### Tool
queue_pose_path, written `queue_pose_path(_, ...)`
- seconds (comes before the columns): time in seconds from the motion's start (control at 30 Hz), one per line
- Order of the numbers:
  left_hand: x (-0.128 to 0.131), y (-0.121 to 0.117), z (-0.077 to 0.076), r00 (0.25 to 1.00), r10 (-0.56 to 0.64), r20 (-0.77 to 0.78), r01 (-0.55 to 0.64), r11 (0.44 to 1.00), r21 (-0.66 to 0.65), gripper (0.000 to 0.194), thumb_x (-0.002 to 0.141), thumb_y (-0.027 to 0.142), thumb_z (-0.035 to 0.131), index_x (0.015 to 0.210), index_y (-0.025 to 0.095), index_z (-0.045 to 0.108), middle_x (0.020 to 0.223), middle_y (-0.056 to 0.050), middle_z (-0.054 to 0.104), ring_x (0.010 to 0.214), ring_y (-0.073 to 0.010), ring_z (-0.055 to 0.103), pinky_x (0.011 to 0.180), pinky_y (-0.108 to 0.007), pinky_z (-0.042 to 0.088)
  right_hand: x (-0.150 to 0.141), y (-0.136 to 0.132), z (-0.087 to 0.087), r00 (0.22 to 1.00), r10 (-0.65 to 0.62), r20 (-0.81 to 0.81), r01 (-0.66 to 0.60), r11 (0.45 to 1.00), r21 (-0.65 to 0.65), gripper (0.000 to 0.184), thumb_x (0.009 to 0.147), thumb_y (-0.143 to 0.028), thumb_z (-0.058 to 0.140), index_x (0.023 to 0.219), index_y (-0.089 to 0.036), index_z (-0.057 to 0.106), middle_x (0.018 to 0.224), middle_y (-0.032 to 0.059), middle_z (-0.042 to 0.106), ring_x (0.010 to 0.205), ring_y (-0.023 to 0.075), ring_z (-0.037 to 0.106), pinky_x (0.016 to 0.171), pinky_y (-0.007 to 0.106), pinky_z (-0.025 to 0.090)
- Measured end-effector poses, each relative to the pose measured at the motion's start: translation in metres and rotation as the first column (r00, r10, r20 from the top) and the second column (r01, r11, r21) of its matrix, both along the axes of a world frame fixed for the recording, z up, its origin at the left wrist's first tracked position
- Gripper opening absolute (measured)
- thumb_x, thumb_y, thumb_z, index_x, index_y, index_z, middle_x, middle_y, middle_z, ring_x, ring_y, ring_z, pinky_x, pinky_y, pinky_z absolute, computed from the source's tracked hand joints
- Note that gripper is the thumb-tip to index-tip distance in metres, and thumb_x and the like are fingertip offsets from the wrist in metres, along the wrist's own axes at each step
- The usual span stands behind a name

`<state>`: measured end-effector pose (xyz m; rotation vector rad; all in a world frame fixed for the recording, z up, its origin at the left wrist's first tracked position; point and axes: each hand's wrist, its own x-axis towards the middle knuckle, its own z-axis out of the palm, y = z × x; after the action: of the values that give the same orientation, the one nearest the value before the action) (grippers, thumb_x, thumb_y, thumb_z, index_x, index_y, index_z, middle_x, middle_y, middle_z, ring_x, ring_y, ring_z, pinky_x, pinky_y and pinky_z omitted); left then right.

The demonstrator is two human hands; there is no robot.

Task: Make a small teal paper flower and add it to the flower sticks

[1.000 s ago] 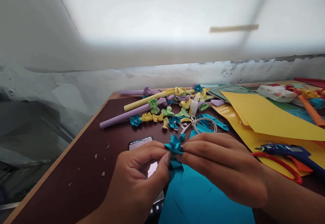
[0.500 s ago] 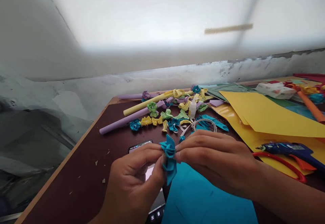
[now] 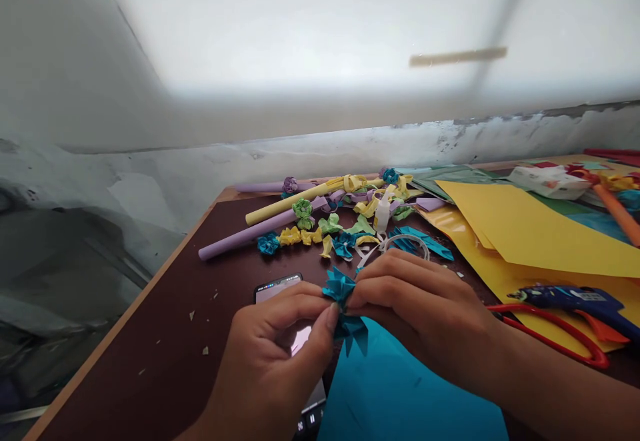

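Note:
Between my two hands is a blue folded paper flower (image 3: 352, 330) with pointed petals, held above the table. My left hand (image 3: 280, 348) pinches it from the left, thumb in front and fingers behind. From the right, my right hand (image 3: 425, 308) grips its middle with the fingertips; the right thumb is mostly hidden. A blue paper sheet (image 3: 400, 394) lies below the hands, and a phone (image 3: 273, 289) with a lit screen is partly covered by my left hand.
Lilac (image 3: 250, 233) and yellow (image 3: 285, 203) paper tubes lie behind, among paper flowers (image 3: 303, 213). A glue bottle (image 3: 382, 214) stands near a tape roll (image 3: 425, 246). Yellow sheets (image 3: 540, 221), a blue glue gun (image 3: 590, 298) and red-handled scissors (image 3: 595, 354) are at right.
The blue paper flower has turned in my fingers, so its pointed petals now fan out above and below the pinch. Both hands stay on it, the left shifted slightly right.

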<state>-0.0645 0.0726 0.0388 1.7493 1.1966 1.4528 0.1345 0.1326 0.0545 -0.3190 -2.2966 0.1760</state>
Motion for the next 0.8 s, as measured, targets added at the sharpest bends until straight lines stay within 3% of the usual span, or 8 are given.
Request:
queue_pose_path(0.37,-0.0001,-0.0069,0.0025,0.99,0.093,-0.109,-0.078,0.988,0.135,0.021,0.087,0.014,0.069,0.09,0.03,0.083,0.09,0.003,0.081,0.077,-0.0139,0.074,0.073,-0.019,0.06,-0.0012,-0.0015,0.001,0.998,0.056,-0.033,-0.056,0.998,-0.011,0.007,0.102,-0.013,0.058,0.105,-0.014,0.065,0.093,0.0056,0.069,0.087,0.0147,0.061,0.08,0.028,0.05)
queue_pose_path(0.57,-0.0018,-0.0087,-0.0007,0.997,0.007,-0.075,-0.001,0.996,0.09,0.02,0.091,0.015,0.066,0.091,0.027,0.081,0.093,0.001,0.08,0.079,-0.0134,0.072,0.072,-0.019,0.059,-0.0003,0.0003,0.0001,0.996,0.081,-0.029,-0.08,0.996,0.025,0.007,0.102,-0.017,0.059,0.105,-0.014,0.065,0.092,0.0059,0.069,0.087,0.0151,0.061,0.08,0.028,0.051)
queue_pose_path(0.8,0.0005,-0.009,-0.0024,0.999,-0.046,-0.009,0.046,0.997,0.059,0.021,0.092,0.013,0.064,0.091,0.025,0.081,0.093,-0.001,0.079,0.08,-0.0147,0.071,0.075,-0.022,0.058,-0.0021,-0.0052,-0.0012,0.998,-0.031,0.053,0.022,0.987,0.157,0.006,0.101,-0.013,0.056,0.101,-0.012,0.062,0.088,0.0078,0.066,0.082,0.0189,0.057,0.075,0.034,0.048)
